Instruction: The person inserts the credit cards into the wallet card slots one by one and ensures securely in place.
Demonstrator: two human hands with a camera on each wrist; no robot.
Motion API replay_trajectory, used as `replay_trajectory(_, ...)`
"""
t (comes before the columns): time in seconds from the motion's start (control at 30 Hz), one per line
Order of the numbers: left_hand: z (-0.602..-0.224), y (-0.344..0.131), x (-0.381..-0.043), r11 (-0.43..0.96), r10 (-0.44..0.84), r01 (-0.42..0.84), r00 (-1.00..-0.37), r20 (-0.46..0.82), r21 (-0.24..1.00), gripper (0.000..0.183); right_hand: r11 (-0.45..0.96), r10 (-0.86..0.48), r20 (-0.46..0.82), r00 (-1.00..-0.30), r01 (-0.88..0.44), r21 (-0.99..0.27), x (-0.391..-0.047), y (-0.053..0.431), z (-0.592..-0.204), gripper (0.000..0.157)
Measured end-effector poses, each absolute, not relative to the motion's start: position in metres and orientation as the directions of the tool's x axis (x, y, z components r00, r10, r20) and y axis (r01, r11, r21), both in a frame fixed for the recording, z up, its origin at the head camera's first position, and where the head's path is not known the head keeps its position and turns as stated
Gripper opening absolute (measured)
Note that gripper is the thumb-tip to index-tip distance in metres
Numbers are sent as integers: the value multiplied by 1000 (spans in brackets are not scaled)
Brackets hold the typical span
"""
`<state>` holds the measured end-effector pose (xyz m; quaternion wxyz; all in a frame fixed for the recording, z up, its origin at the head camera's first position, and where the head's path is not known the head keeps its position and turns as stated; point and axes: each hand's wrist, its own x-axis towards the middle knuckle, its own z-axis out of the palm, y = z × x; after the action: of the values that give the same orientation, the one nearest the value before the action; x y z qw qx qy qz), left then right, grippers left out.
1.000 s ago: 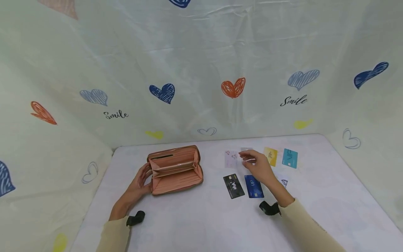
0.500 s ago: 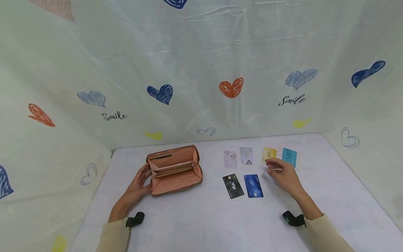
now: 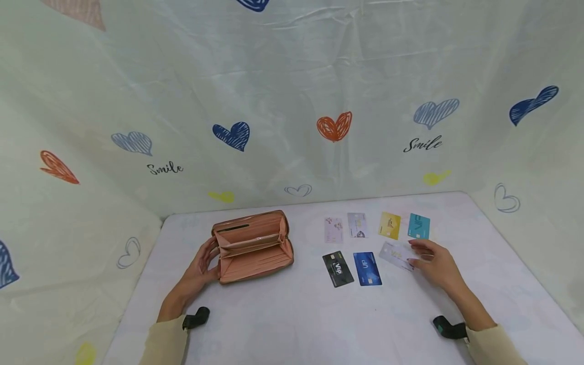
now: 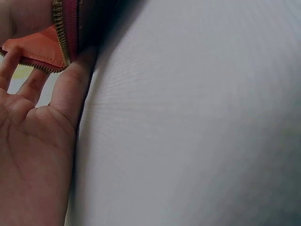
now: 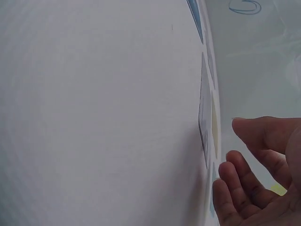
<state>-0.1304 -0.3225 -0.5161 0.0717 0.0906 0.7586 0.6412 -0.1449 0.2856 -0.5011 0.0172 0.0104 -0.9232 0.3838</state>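
Observation:
At the left of the table in the head view lies an unzipped pink wallet (image 3: 255,262), its pockets spread open. My left hand (image 3: 201,266) grips its left side; the left wrist view shows the zipper edge (image 4: 61,35) between thumb and fingers. A silver VIP card (image 3: 394,255) lies on the table at the right. Over that card's right end is my right hand (image 3: 435,266), thumb and fingers apart. From the right wrist, the fingers of that hand (image 5: 263,174) stand off the cards with nothing between them.
Behind the silver card are a yellow card (image 3: 390,225) and a teal card (image 3: 419,226). Farther left lie a pale pink card (image 3: 333,230), a grey-white card (image 3: 358,225), a black card (image 3: 338,269) and a blue card (image 3: 367,269). A heart-printed curtain (image 3: 269,167) stands behind the table.
My right hand has moved rightward and toward me from above the back row of cards, uncovering the silver, yellow and teal cards. The left hand and wallet have stayed still.

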Motion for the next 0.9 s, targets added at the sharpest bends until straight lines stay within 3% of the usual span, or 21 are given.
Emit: replay_trajectory(0.9,-514,-321,-131,165,209,8,-978,-27,986,104,731,-60,-88,-994,16,-682,-148,281,-503,60)
